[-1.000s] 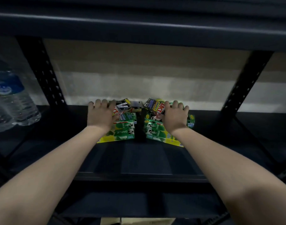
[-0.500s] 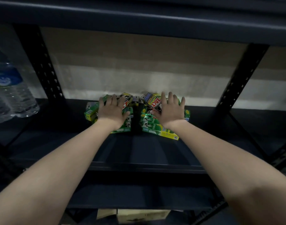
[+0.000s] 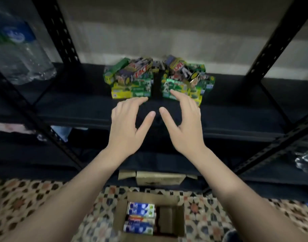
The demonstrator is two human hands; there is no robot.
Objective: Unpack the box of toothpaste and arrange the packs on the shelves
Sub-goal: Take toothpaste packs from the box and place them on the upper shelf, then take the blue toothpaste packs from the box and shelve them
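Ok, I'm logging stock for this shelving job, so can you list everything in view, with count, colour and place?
toothpaste packs on shelf: two heaps, exact count unclear, mostly green and yellow, at the back of the middle shelf, a gap between them
second heap: right of the gap
toothpaste packs in box: about four visible, blue-white and red, left side of the box
cardboard box: one, brown, open, on the floor below
shelving unit: one, black metal
water bottle: one, clear with a blue label, far left on the shelf, blurred
patterned floor: tiled design, brown and cream
left hand: open, above the shelf, in front of the left heap
right hand: open, fingertips at the right heap's front edge
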